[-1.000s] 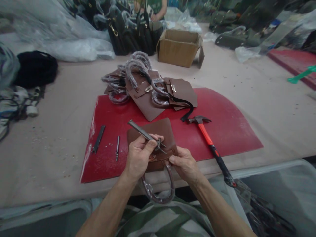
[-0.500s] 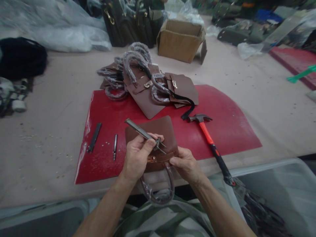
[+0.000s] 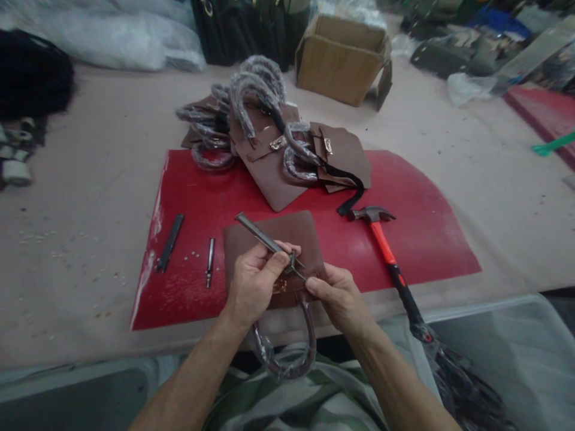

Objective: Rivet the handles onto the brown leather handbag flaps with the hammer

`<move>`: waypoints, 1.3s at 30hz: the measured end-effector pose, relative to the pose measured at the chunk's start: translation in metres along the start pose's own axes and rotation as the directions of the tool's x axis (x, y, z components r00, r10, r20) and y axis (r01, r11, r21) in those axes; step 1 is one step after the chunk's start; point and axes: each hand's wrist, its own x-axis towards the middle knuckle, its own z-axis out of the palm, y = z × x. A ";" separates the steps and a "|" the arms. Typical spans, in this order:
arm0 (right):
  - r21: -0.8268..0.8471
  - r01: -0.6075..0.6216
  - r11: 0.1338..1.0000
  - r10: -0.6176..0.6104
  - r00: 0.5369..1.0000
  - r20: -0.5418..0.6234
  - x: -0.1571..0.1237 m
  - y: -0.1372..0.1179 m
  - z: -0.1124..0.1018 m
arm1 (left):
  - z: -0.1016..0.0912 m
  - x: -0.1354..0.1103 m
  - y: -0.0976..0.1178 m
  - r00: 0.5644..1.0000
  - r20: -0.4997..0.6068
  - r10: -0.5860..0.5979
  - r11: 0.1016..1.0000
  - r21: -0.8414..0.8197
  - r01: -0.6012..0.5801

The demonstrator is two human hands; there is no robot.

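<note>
My left hand (image 3: 258, 275) is closed around a metal caliper (image 3: 260, 232), a flat bar with two thin prongs at its lower right end. A brown leather bag panel (image 3: 294, 224) lies under both hands on the red mat. My right hand (image 3: 336, 293) pinches the panel's right edge, its thumb on top near the caliper's prong tip. Gold-coloured hardware (image 3: 281, 287) on the panel is partly hidden by my left hand. From the panel's near side, a plastic-wrapped handle (image 3: 309, 335) hangs over the table edge.
On the red mat (image 3: 413, 215) lie a claw hammer (image 3: 381, 239) to the right, and a dark pronged punch (image 3: 171, 242) and slim metal rod (image 3: 210, 262) to the left. Behind are brown bag panels (image 3: 274, 167) with wrapped handles and a cardboard box (image 3: 339, 69). Plastic bins (image 3: 494, 335) stand below.
The caliper's prongs have shifted slightly right and down, toward my right thumb. The right thumb has moved up to the prong tip. The camera view has shifted a little.
</note>
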 end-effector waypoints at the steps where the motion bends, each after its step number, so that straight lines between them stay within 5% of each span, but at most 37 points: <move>1: 0.004 0.002 1.000 -0.002 1.000 0.013 0.001 0.000 -0.001 | 0.000 -0.001 0.001 1.000 -0.001 -0.001 1.000 0.003 0.001; 10: 0.006 0.023 1.000 -0.024 0.998 0.064 0.003 0.000 -0.005 | -0.006 -0.005 -0.002 1.000 0.024 0.000 0.997 -0.073 0.001; 28: -0.001 0.015 1.000 -0.015 0.999 0.043 0.003 0.004 -0.006 | 0.000 -0.010 0.013 0.990 0.077 0.117 0.965 0.228 -0.131; 39: -0.030 0.080 0.996 -0.073 0.981 0.180 -0.011 -0.004 -0.016 | 0.008 -0.003 0.018 0.997 0.061 0.053 0.956 0.287 -0.068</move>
